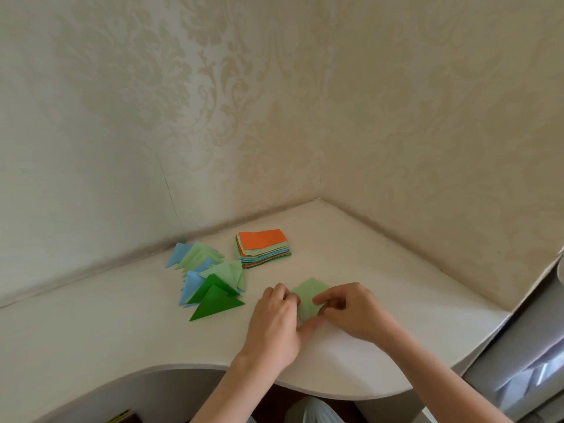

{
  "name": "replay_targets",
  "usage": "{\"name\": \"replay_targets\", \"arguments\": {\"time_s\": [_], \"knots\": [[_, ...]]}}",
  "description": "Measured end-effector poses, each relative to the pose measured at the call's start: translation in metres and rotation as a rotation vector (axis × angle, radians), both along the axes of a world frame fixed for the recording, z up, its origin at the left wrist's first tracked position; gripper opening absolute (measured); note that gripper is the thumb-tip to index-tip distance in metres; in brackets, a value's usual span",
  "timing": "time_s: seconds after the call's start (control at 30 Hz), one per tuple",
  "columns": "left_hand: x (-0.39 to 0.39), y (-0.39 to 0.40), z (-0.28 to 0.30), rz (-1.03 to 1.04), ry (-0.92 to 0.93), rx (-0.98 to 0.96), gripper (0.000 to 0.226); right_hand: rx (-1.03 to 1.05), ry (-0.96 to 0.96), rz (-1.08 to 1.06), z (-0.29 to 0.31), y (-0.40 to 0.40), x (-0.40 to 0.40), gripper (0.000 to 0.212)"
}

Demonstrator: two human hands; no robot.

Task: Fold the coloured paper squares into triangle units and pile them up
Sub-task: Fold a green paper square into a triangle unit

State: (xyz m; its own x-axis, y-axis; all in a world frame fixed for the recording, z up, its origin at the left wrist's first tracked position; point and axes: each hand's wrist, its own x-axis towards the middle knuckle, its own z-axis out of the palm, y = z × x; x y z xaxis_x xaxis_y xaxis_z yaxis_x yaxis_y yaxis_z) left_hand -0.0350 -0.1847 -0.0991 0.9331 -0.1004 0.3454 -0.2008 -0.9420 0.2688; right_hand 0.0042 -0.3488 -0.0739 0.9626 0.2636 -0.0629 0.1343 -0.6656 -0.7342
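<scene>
A light green paper piece [309, 293] lies on the white table [122, 315] between my two hands, partly folded. My left hand [274, 325] holds its left edge with curled fingers, the thumb reaching under the near corner. My right hand [351, 312] pinches the paper's right side with fingertips bent onto it. To the left lies a loose pile of folded triangles [207, 276] in blue, light green and dark green. Behind it sits a stack of unfolded coloured squares [262, 248] with an orange sheet on top.
The table fits into a corner of two wallpapered walls [274, 117]. Its front edge curves inward near my body. A grey cabinet or appliance [531, 346] stands at the right.
</scene>
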Motion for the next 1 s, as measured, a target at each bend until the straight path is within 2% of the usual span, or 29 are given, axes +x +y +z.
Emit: {"name": "replay_targets", "arguments": {"time_s": [0.1,0.2,0.33,0.6,0.83,1.0], "knots": [[-0.005,-0.007,0.001,-0.010,-0.063,-0.012,0.042,0.002,-0.039,0.040,0.005,0.002,-0.008,0.024],[-0.008,-0.004,0.005,-0.021,-0.093,-0.038,0.018,-0.107,-0.177,0.059,0.009,0.001,-0.007,0.025],[-0.007,0.009,0.004,0.012,-0.081,-0.059,0.007,-0.261,-0.211,0.017,0.005,-0.002,0.002,0.028],[0.003,0.022,0.000,0.204,0.045,-0.065,0.025,-0.215,-0.199,-0.036,-0.011,0.008,0.009,0.028],[0.013,0.012,-0.015,0.295,-0.099,0.007,0.034,-0.300,-0.252,-0.057,-0.016,0.018,0.009,0.034],[0.014,0.016,-0.014,0.293,-0.022,-0.093,0.032,-0.252,-0.189,-0.064,-0.014,0.015,0.014,0.028]]}}
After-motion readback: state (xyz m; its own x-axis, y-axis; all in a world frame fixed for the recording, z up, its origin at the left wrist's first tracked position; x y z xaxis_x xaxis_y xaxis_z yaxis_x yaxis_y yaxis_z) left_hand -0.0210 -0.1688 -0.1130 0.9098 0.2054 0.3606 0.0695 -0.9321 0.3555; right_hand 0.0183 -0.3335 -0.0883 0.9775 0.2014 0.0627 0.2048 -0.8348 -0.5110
